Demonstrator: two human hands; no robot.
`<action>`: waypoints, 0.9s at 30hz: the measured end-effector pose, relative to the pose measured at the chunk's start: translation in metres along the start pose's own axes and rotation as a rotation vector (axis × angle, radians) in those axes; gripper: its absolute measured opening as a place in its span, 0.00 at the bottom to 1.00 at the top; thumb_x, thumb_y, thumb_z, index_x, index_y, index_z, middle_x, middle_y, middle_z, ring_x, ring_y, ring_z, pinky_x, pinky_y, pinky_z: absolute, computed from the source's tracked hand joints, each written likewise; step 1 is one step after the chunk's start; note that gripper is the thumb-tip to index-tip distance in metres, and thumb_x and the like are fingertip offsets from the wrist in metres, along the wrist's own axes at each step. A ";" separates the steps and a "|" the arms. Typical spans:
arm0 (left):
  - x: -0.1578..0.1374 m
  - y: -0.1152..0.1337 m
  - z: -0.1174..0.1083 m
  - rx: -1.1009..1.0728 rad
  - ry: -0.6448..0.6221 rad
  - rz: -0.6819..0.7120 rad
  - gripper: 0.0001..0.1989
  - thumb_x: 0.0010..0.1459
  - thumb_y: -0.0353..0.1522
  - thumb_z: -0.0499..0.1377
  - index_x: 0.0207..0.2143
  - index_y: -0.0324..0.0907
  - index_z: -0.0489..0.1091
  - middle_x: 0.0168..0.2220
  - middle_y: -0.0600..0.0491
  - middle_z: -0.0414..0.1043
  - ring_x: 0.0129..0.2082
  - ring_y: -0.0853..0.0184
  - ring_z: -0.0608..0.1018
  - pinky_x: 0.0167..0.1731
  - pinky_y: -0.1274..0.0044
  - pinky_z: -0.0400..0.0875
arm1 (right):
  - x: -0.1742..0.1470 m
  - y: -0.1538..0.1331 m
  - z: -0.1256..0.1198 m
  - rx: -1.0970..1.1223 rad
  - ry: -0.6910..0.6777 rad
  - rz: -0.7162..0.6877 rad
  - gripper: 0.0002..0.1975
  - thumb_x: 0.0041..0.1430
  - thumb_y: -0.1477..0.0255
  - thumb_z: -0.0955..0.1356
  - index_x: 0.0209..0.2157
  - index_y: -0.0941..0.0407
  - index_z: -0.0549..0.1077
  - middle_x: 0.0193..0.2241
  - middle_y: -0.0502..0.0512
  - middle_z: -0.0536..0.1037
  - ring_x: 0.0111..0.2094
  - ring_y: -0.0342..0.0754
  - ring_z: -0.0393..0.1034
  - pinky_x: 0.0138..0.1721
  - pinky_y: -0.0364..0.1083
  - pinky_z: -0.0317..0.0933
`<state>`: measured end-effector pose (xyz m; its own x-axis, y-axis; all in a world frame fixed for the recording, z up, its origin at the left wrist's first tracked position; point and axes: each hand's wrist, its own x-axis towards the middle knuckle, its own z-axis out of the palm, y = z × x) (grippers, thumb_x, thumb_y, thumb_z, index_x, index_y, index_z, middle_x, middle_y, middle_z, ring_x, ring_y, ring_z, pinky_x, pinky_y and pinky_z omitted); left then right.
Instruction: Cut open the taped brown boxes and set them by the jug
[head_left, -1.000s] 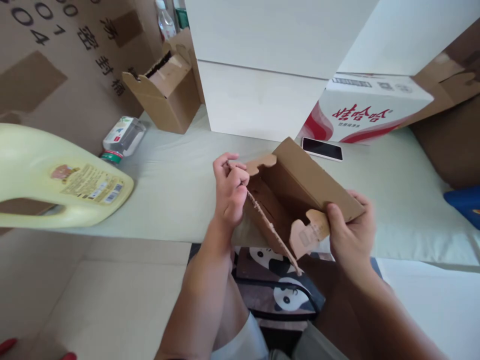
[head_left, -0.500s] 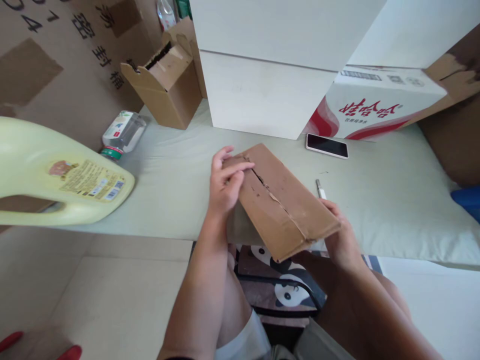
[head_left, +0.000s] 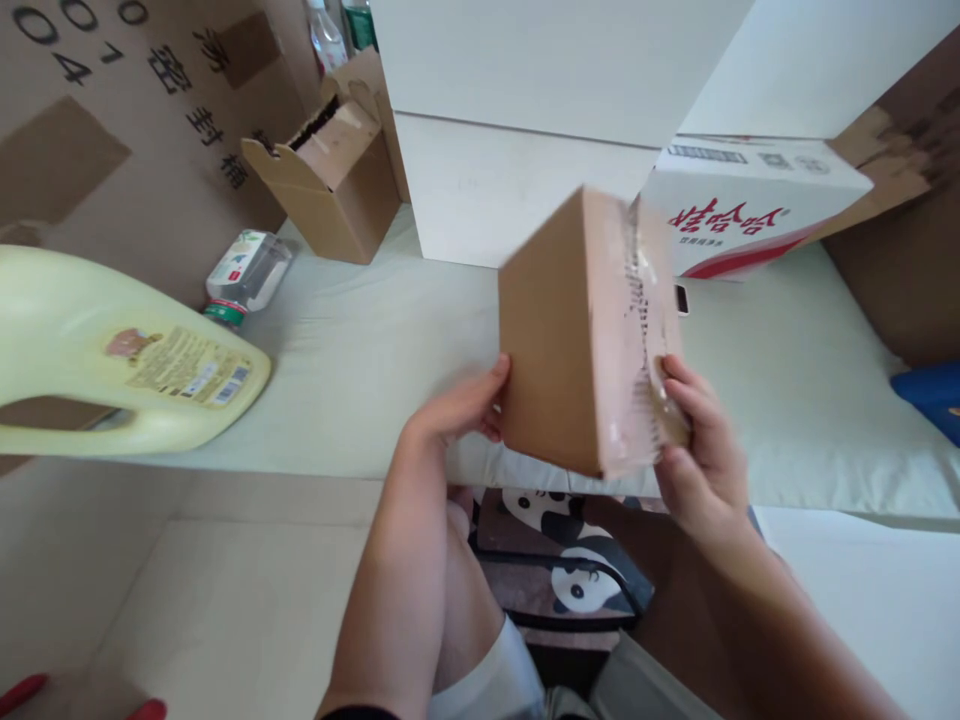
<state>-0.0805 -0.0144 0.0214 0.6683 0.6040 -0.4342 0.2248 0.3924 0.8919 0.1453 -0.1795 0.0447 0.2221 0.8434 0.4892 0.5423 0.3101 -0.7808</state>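
A brown cardboard box (head_left: 546, 340) is held up and tilted over the front of the cloth-covered surface. Clear tape with a torn, wrinkled strip runs along its side that faces right. My left hand (head_left: 472, 400) grips the lower left edge, thumb on the cardboard and the other fingers partly hidden behind it. On the right, my right hand (head_left: 701, 450) pinches the taped side near its lower end. Part of a phone (head_left: 682, 300) shows behind the box; the rest of it is covered.
A pale yellow jug (head_left: 187, 370) stands at the left, with a clear bottle (head_left: 247, 270) lying behind it. An open carton (head_left: 352, 190) and stacked white boxes (head_left: 525, 170) stand at the back. A printed white carton (head_left: 750, 210) is at the back right, and a blue object (head_left: 930, 400) at the right edge.
The cardboard box has been turned and raised so its taped side shows. My left hand has shifted from its top to its lower left edge. The white pen-like tool is now hidden.
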 end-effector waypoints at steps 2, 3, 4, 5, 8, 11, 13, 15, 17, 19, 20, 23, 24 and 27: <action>0.000 -0.001 -0.002 0.225 -0.098 -0.074 0.35 0.55 0.64 0.58 0.37 0.40 0.79 0.32 0.43 0.80 0.24 0.59 0.79 0.29 0.66 0.73 | 0.007 0.001 -0.001 -0.021 0.062 0.067 0.17 0.68 0.62 0.67 0.55 0.46 0.78 0.67 0.56 0.71 0.71 0.61 0.60 0.70 0.67 0.53; 0.002 -0.001 -0.003 0.310 -0.057 -0.041 0.32 0.54 0.60 0.62 0.39 0.40 0.79 0.35 0.43 0.81 0.28 0.58 0.80 0.31 0.66 0.74 | 0.009 0.003 0.000 -0.030 0.065 0.111 0.14 0.68 0.63 0.67 0.50 0.47 0.81 0.65 0.56 0.73 0.69 0.60 0.63 0.70 0.66 0.54; 0.005 -0.001 -0.004 0.350 0.052 0.048 0.29 0.55 0.56 0.64 0.43 0.40 0.78 0.39 0.42 0.81 0.33 0.56 0.82 0.36 0.65 0.76 | 0.011 0.004 0.001 -0.038 0.050 0.154 0.12 0.68 0.64 0.67 0.45 0.48 0.82 0.64 0.57 0.75 0.67 0.60 0.66 0.69 0.66 0.55; 0.008 -0.001 -0.006 0.349 0.202 0.172 0.28 0.56 0.53 0.64 0.50 0.42 0.76 0.46 0.42 0.80 0.42 0.55 0.82 0.42 0.64 0.77 | 0.013 0.006 0.003 -0.039 0.021 0.191 0.11 0.68 0.64 0.67 0.42 0.49 0.83 0.63 0.57 0.75 0.66 0.60 0.67 0.69 0.65 0.56; 0.017 0.000 -0.010 0.269 0.557 0.602 0.30 0.62 0.53 0.60 0.60 0.48 0.67 0.66 0.43 0.67 0.65 0.54 0.70 0.60 0.63 0.70 | 0.012 0.009 0.007 0.054 -0.126 0.225 0.12 0.68 0.63 0.67 0.38 0.49 0.84 0.63 0.57 0.75 0.64 0.58 0.70 0.67 0.63 0.60; 0.020 0.001 -0.013 0.240 0.567 0.810 0.27 0.61 0.53 0.60 0.57 0.50 0.67 0.65 0.46 0.67 0.67 0.54 0.68 0.65 0.63 0.65 | 0.007 0.016 0.007 0.132 -0.238 0.227 0.14 0.68 0.59 0.66 0.40 0.49 0.83 0.62 0.58 0.76 0.62 0.58 0.71 0.61 0.60 0.66; 0.019 0.001 -0.013 0.204 0.537 0.793 0.23 0.61 0.50 0.61 0.54 0.49 0.68 0.58 0.47 0.73 0.60 0.56 0.75 0.62 0.64 0.69 | 0.002 0.027 0.000 -0.029 -0.137 0.296 0.17 0.68 0.57 0.65 0.43 0.50 0.81 0.56 0.62 0.79 0.58 0.59 0.74 0.58 0.61 0.68; 0.018 0.002 -0.011 0.167 0.529 0.753 0.20 0.61 0.46 0.60 0.52 0.49 0.69 0.55 0.48 0.75 0.55 0.57 0.78 0.58 0.65 0.72 | -0.002 0.042 -0.010 -0.376 -0.009 0.426 0.19 0.64 0.57 0.66 0.47 0.54 0.79 0.51 0.66 0.80 0.50 0.61 0.76 0.54 0.63 0.68; 0.016 0.003 -0.010 0.150 0.536 0.731 0.19 0.60 0.44 0.60 0.51 0.48 0.69 0.54 0.48 0.76 0.54 0.58 0.78 0.56 0.66 0.73 | -0.005 0.057 -0.021 -0.691 -0.080 0.555 0.27 0.59 0.57 0.68 0.54 0.58 0.77 0.48 0.69 0.78 0.44 0.62 0.76 0.49 0.64 0.68; 0.016 0.004 -0.008 0.133 0.549 0.729 0.18 0.59 0.42 0.61 0.50 0.48 0.69 0.53 0.49 0.76 0.53 0.58 0.78 0.56 0.67 0.73 | -0.008 0.066 -0.031 -0.826 -0.240 0.613 0.30 0.59 0.58 0.66 0.58 0.60 0.74 0.44 0.68 0.79 0.41 0.62 0.76 0.44 0.62 0.68; 0.016 0.004 -0.008 0.128 0.554 0.729 0.18 0.59 0.42 0.61 0.49 0.49 0.69 0.53 0.49 0.76 0.52 0.59 0.78 0.55 0.67 0.73 | -0.009 0.068 -0.036 -0.839 -0.289 0.625 0.28 0.59 0.60 0.65 0.57 0.59 0.75 0.41 0.66 0.80 0.39 0.61 0.76 0.42 0.59 0.68; 0.016 0.005 -0.006 0.114 0.562 0.727 0.17 0.59 0.42 0.61 0.49 0.49 0.69 0.52 0.50 0.76 0.51 0.59 0.78 0.55 0.67 0.73 | -0.013 0.060 -0.045 -0.719 -0.252 0.648 0.24 0.60 0.65 0.64 0.55 0.58 0.74 0.31 0.57 0.80 0.30 0.54 0.74 0.35 0.53 0.66; 0.015 0.005 -0.006 0.113 0.564 0.726 0.17 0.59 0.41 0.61 0.49 0.49 0.69 0.52 0.49 0.76 0.52 0.59 0.78 0.55 0.67 0.73 | -0.014 0.053 -0.047 -0.630 -0.205 0.642 0.22 0.60 0.66 0.64 0.54 0.57 0.74 0.28 0.53 0.79 0.28 0.52 0.73 0.33 0.51 0.66; 0.014 0.006 -0.003 0.133 0.568 0.732 0.16 0.59 0.40 0.60 0.49 0.48 0.68 0.53 0.49 0.76 0.53 0.58 0.78 0.55 0.66 0.73 | -0.010 0.022 -0.051 -0.385 -0.052 0.525 0.18 0.63 0.66 0.66 0.52 0.55 0.74 0.22 0.46 0.73 0.23 0.47 0.70 0.28 0.47 0.65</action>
<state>-0.0723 -0.0015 0.0198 0.2369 0.9316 0.2757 -0.0120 -0.2809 0.9597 0.1959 -0.2035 0.0422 0.5026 0.8628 0.0537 0.6257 -0.3202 -0.7113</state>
